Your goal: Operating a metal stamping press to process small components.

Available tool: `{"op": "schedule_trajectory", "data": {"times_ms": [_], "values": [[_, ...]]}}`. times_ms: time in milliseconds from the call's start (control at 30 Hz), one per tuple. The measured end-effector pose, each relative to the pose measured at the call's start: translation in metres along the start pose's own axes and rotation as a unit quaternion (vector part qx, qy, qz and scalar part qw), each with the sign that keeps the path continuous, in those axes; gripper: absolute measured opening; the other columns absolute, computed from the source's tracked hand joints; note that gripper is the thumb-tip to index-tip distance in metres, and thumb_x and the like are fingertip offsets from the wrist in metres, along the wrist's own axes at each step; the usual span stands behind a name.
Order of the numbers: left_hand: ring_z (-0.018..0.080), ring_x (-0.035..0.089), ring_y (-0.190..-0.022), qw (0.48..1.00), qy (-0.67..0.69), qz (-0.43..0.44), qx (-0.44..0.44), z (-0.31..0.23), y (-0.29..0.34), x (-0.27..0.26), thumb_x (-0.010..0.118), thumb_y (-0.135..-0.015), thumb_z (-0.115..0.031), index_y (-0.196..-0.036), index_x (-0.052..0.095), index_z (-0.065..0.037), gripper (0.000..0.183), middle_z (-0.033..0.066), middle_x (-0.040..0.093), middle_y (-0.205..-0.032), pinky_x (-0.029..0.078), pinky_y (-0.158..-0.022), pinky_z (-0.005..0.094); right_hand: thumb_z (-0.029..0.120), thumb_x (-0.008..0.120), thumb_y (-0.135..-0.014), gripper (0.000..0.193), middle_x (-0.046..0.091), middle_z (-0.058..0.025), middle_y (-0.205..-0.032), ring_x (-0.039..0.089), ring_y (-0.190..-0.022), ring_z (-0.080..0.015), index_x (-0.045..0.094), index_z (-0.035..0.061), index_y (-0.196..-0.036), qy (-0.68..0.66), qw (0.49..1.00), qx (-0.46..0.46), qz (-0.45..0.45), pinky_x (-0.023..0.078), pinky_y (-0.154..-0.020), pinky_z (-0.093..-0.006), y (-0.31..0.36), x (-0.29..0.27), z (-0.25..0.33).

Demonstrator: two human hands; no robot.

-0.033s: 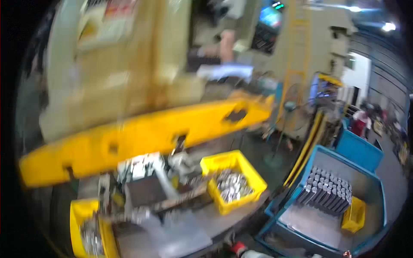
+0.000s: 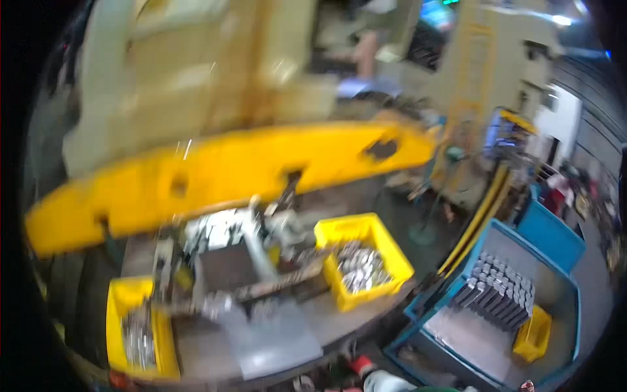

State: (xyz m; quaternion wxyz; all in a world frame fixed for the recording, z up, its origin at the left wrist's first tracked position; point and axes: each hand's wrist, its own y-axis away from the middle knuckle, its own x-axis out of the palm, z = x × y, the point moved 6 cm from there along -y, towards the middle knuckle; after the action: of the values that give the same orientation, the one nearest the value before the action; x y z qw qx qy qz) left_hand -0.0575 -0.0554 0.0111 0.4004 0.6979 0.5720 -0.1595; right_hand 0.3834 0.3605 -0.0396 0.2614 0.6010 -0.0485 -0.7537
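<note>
At the lower edge, right of centre, a red and white sleeve end (image 2: 375, 375) shows, seemingly of my right arm. My right hand (image 2: 353, 359) is a small, dim blur beside the table's front edge; its fingers cannot be made out. My left hand is not discernible. Nearest on the worktable (image 2: 326, 330) are a pale flat sheet (image 2: 271, 346) and a yellow bin (image 2: 398, 271) of shiny metal parts (image 2: 362, 268). Another yellow bin (image 2: 166, 349), with similar parts (image 2: 138, 340), stands at the left. Between them lies a dark square plate (image 2: 227, 269) in a metal fixture.
A thick yellow beam (image 2: 228, 166) of a large machine (image 2: 176, 85) spans above the table. To the right, a blue-rimmed cart (image 2: 493, 225) carries stacked metal blocks (image 2: 496, 287) and a small yellow bin (image 2: 534, 333). Yellow rails (image 2: 477, 219) run beside it. People are blurred farther back.
My view has shifted, so the table, bins and beam sit slightly higher in the picture, and the machine farther right. More of the sleeve shows at the lower edge. The bins keep their places.
</note>
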Motion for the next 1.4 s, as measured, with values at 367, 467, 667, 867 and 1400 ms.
{"op": "schedule_trajectory", "data": {"times_ms": [367, 467, 667, 867, 1400], "values": [[0.0130, 0.051, -0.082, 0.872, 0.447, -0.184, 0.078, -0.130, 0.139, -0.142, 0.052, -0.082, -0.014, -0.107, 0.048, -0.001, 0.028, 0.0056, 0.053, -0.097, 0.042, -0.072, 0.0257, 0.033, 0.048, -0.083, 0.052, 0.053, -0.0102, -0.096, 0.051, -0.074, -0.0152, 0.034, 0.0039, -0.124, -0.583, 0.767, 0.015, -0.269, 0.040, -0.052, -0.0235, 0.084, -0.280, 0.100], [0.0080, 0.052, -0.067, 0.872, 0.456, 0.071, 0.166, -0.289, 0.142, -0.120, 0.055, -0.078, -0.009, -0.110, 0.047, -0.005, 0.033, 0.0017, 0.056, -0.088, 0.041, -0.049, 0.0208, 0.021, 0.051, -0.083, 0.049, 0.054, -0.0089, -0.096, 0.049, -0.084, -0.0123, 0.032, 0.0035, -0.126, -0.535, 0.804, -0.218, -0.143, 0.041, -0.070, -0.0241, 0.044, -0.322, 0.226], [0.0019, 0.045, -0.060, 0.848, 0.337, 0.286, 0.291, -0.498, 0.081, -0.024, 0.057, -0.080, -0.028, -0.093, 0.060, -0.005, 0.026, -0.0046, 0.055, -0.071, 0.039, -0.053, 0.0215, 0.026, 0.057, -0.077, 0.037, 0.058, -0.0086, -0.086, 0.052, -0.078, -0.0148, 0.050, 0.0020, -0.103, -0.365, 0.845, -0.390, -0.001, 0.040, -0.072, -0.0274, -0.047, -0.355, 0.430], [0.0072, 0.044, -0.055, 0.920, 0.237, 0.180, 0.256, -0.526, 0.041, 0.009, 0.061, -0.075, -0.037, -0.086, 0.061, -0.003, 0.035, -0.0005, 0.055, -0.064, 0.036, -0.050, 0.0272, 0.025, 0.055, -0.080, 0.028, 0.056, -0.0020, -0.080, 0.050, -0.072, -0.0114, 0.052, 0.0052, -0.099, -0.530, 0.790, -0.306, 0.045, 0.041, -0.064, -0.0254, -0.090, -0.351, 0.435], [0.0095, 0.038, -0.032, 0.953, 0.302, -0.017, -0.032, -0.189, 0.093, -0.142, 0.057, -0.078, -0.029, -0.085, 0.052, -0.010, 0.021, 0.0030, 0.046, -0.051, 0.029, -0.030, 0.0231, 0.023, 0.060, -0.076, 0.042, 0.057, -0.0041, -0.081, 0.051, -0.074, -0.0115, 0.049, 0.0042, -0.112, -0.480, 0.870, -0.107, 0.041, 0.043, -0.064, -0.0258, 0.066, -0.242, 0.199]]}}
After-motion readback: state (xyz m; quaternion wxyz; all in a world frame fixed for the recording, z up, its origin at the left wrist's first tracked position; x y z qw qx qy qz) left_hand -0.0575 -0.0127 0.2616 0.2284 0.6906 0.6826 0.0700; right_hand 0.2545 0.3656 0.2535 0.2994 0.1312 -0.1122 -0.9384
